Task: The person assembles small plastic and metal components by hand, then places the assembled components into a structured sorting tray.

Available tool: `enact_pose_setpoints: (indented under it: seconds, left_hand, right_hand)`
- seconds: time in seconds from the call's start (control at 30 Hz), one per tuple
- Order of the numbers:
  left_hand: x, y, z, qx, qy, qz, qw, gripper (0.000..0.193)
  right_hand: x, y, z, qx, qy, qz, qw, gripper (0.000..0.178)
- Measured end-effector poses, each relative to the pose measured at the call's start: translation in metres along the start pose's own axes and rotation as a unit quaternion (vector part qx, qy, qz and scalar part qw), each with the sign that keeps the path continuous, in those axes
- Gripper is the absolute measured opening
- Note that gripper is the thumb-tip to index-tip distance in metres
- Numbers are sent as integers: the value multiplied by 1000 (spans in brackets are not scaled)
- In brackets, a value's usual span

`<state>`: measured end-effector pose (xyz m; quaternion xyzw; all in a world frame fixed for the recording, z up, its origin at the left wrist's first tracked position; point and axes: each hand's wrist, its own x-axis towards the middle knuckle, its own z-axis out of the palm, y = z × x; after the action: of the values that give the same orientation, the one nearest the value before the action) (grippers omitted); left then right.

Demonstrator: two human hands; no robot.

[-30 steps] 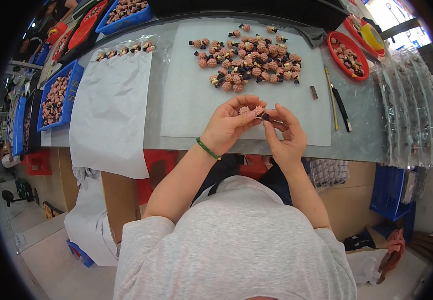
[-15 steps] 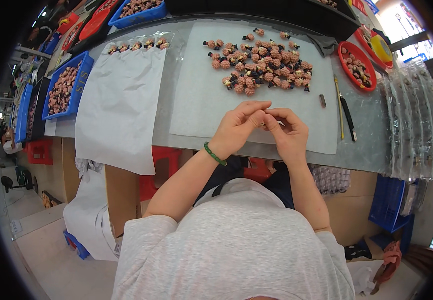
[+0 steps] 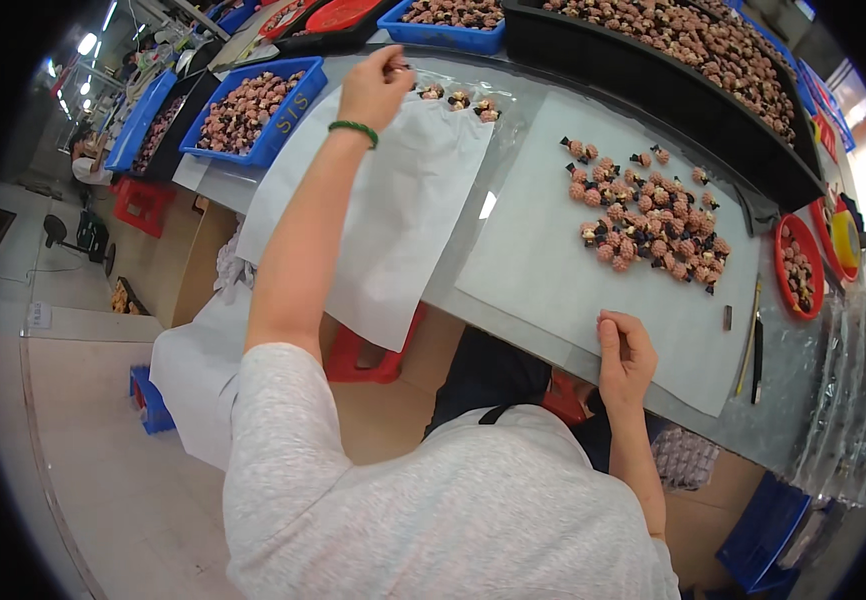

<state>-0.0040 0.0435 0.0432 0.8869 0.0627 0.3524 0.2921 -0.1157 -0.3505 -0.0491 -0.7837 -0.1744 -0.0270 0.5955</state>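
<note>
My left hand [image 3: 373, 92], a green bead bracelet at its wrist, reaches to the far left of the table. Its fingers are closed round a small figurine, mostly hidden, at the end of a row of figurines [image 3: 458, 100] with knobbly pink heads. That row lies along the top edge of a white sheet [image 3: 393, 190]. My right hand [image 3: 626, 360] rests over the near edge of a pale mat [image 3: 533, 260], fingers curled and thumb against the forefinger; whatever is between them cannot be made out. Beyond it is a loose pile of the same figurines [image 3: 653, 225].
A blue bin [image 3: 293, 125] of figurines stands at the left, and a long black tray [image 3: 643, 105] lines the back. At the right are a red bowl [image 3: 783, 300], a small dark block [image 3: 727, 318], a black pen-like tool [image 3: 757, 360] and stacked clear plastic trays [image 3: 843, 400].
My hands were together over the mat's near edge. The left has swung far left to the figurine row, while the right stays near the mat's edge. The view has turned left.
</note>
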Motion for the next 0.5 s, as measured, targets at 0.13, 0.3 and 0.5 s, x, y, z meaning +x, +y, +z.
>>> enact_pose_setpoints:
  seconds: [0.13,0.3,0.5]
  left_hand:
    - [25,-111,-13,245,-32,-80,966,32]
    - [27,-138,7,338,-92,-56,935,30]
    - [19,-129,9,334,-128,-23,934,25]
  right_hand:
    - [2,1,3,12,2,20,1000,11]
    - [3,-2,3,4,10,19,1000,10]
    - [9,-8,6,-10,34,18,999,7]
